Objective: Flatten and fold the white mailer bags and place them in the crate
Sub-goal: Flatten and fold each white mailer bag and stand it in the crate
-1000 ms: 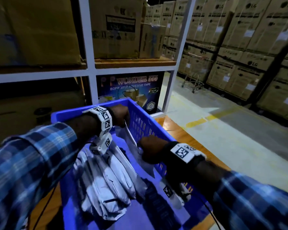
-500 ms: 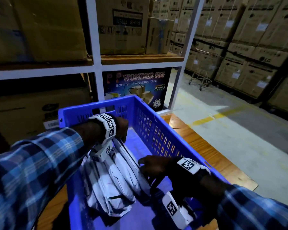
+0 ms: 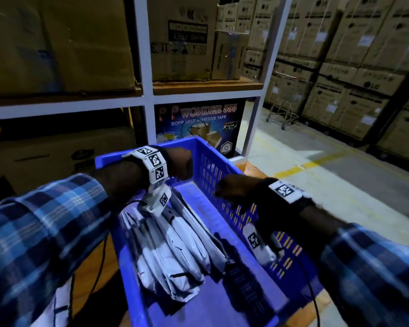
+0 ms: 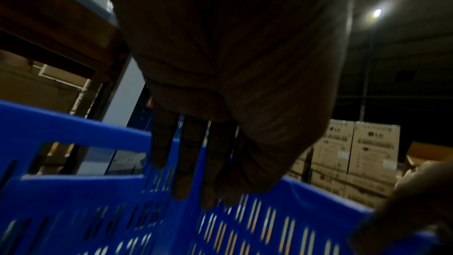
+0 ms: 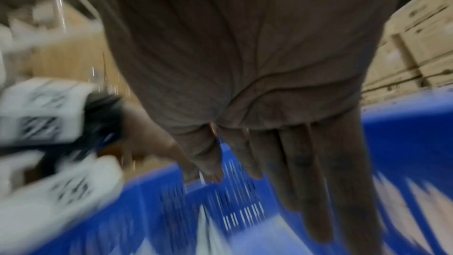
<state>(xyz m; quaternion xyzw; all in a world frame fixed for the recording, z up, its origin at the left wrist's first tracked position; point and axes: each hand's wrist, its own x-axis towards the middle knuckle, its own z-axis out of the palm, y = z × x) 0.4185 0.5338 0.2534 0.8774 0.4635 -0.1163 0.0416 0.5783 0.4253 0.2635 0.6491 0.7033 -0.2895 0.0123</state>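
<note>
Hovering empty, fingers loose, both hands (image 3: 182, 165) (image 3: 232, 190) hung above folded mailer bags (image 3: 175, 251) lying lengthwise along the crate (image 3: 222, 166), nearer the left grip.

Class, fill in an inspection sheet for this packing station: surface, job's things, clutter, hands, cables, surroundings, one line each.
Surface: wooden table under the blue crate.
Job's things: folded white mailer bags lie stacked along the crate's left side; whether more bags wait outside it cannot be told.
Clutter: nothing seen.
Hands: left hand and right hand are above the crate, fingers straight in the wrist views, holding nothing.
Cables: black cable hangs below the left arm; another cable runs below the right wrist.
Surroundings: shelving with cardboard boxes, a tape carton, stacked cartons across the aisle.
</note>
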